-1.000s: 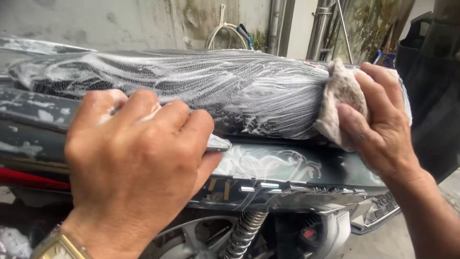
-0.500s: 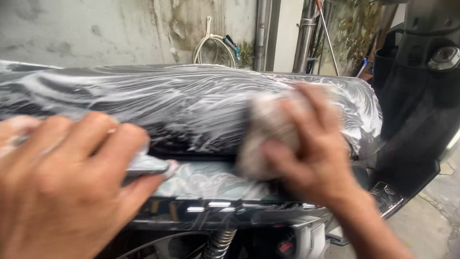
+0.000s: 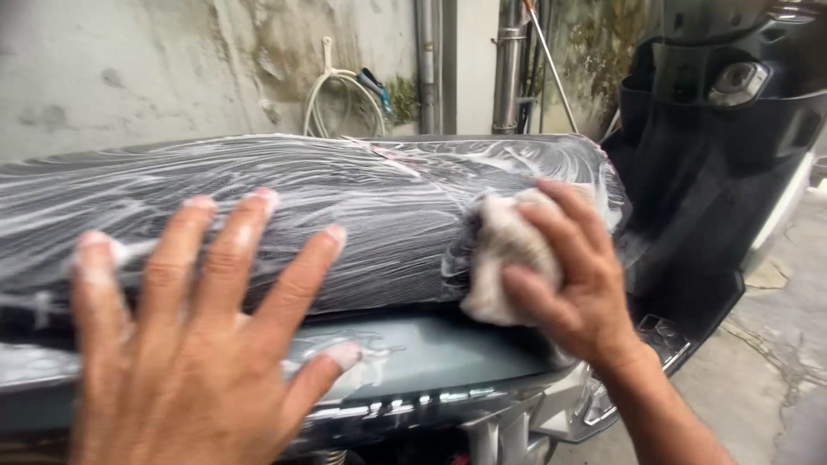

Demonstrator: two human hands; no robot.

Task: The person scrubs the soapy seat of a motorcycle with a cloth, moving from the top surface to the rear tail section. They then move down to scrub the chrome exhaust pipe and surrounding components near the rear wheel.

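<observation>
Head view: right hand (image 3: 573, 284) clutching soft, soapy cloth (image 3: 508, 263) against slick, foamy seat (image 3: 345, 215), left hand (image 3: 189, 344) spread wide, 5 fingers splayed, holding nothing, beside it.

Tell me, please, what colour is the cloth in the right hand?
Pale beige cloth, seen in the head view.

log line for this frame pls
left hand: spread flat, on soapy scooter seat | right hand: pressing cloth to seat side | hose on wall
</observation>
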